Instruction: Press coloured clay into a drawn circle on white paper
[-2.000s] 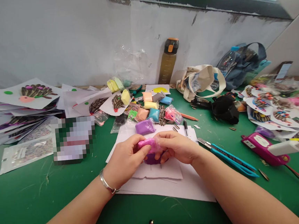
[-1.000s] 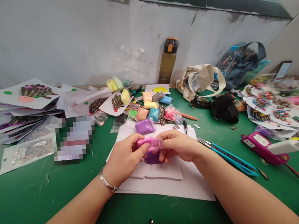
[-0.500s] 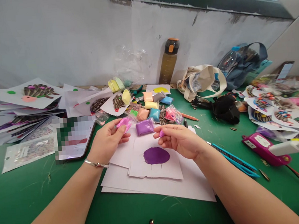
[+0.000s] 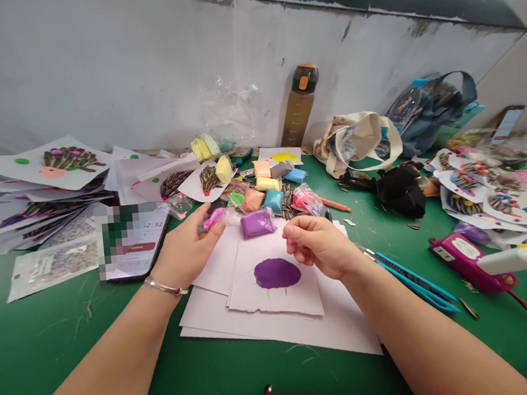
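My left hand point(image 4: 189, 244) is palm down left of the paper's middle, its thumb and fingers loosely around a packet of bright pink clay point(image 4: 214, 218). Some of its fingertips are hidden behind the hand. My right hand point(image 4: 316, 242) is closed above the paper, fingers curled in a pinch. A small bit of pink-purple clay point(image 4: 291, 242) shows between them, mostly covered. Between the hands lies a wrapped block of purple clay point(image 4: 256, 223). Below it, a flat purple clay oval point(image 4: 277, 273) is stuck on a white sheet point(image 4: 254, 306), with short pencil lines under it.
Behind the hands are several coloured clay packets point(image 4: 273, 201) and sunflower seeds. A phone point(image 4: 145, 245) and stacked seed pictures point(image 4: 42, 198) lie left. Right are a blue-handled tool point(image 4: 413, 279), a magenta device point(image 4: 467, 262) and a black pouch point(image 4: 399, 195). A bottle point(image 4: 299, 108) stands behind.
My left hand has turned palm down, with the pink packet lower and more covered. My right hand has drawn slightly right and its fingers have curled in, hiding most of the small clay bit.
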A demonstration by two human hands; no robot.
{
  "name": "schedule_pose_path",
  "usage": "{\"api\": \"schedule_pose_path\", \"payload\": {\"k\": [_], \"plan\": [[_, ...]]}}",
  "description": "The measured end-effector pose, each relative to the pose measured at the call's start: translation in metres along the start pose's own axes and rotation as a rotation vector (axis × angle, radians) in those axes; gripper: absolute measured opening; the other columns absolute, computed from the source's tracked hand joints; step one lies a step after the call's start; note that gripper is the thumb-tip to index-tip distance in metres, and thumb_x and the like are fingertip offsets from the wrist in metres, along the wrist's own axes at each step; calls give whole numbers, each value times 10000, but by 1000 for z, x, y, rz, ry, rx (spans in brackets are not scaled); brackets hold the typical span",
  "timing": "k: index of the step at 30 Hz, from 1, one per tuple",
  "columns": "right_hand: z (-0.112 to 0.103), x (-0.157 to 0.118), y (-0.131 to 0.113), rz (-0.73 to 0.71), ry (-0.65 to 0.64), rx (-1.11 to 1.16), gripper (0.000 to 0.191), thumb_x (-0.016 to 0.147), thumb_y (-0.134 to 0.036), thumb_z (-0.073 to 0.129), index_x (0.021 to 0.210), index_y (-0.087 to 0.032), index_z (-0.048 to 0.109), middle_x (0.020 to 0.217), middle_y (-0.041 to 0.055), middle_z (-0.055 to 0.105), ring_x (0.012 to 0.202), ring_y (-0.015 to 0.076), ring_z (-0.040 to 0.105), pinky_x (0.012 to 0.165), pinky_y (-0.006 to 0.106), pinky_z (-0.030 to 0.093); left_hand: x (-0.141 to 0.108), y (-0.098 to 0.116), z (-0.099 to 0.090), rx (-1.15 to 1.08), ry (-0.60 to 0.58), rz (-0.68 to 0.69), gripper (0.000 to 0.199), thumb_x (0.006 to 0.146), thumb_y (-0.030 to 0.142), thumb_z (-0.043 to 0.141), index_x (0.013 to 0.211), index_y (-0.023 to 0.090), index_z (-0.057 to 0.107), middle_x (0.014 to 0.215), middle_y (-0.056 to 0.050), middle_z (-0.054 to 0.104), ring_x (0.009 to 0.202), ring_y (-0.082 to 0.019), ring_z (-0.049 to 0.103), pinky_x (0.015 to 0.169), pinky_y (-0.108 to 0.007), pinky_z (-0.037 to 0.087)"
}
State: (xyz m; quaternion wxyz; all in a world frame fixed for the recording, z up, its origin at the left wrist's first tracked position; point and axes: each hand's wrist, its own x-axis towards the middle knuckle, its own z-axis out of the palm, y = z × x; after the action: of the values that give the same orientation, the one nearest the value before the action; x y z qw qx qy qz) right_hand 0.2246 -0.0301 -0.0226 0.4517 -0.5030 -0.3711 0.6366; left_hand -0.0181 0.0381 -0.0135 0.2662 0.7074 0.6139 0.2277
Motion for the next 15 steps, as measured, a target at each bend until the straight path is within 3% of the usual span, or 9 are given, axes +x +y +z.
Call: {"api": "schedule_pose_path", "payload": {"k": [6,10,12,15], "plan": [[-1,1,1,-3,23,-29,295,745,-410,711,685,-168,554,559,-17,603,397,57,481,354,164,281,-6,5,-6,329,60,119,648,859,543,461,1393,179,415,1335,-152,541,1058,-357,608,938,-486,434],[-1,1,3,-50,34,-7,220,747,-336,716,881,-185,629,699,2,650,555,95,585,496,205,434,-14,9,-9,384,273,295,513,891,459,458,1316,177,506,1347,-129,535,1249,-320,477,1035,-440,362],[-1,2,4,-58,17,7,273,728,-291,733,966,-189,645,758,11,658,628,113,610,577,240,474,-19,14,-10,298,313,357,437,893,420,473,1242,178,575,1273,-101,600,1197,-269,532,1037,-368,371],[0,2,5,-52,-2,12,246,729,-289,730,938,-178,661,759,15,656,623,111,602,588,248,469,-27,23,-7,105,204,337,348,875,410,519,1114,200,660,1106,-39,696,978,-201,652,898,-272,469]]}}
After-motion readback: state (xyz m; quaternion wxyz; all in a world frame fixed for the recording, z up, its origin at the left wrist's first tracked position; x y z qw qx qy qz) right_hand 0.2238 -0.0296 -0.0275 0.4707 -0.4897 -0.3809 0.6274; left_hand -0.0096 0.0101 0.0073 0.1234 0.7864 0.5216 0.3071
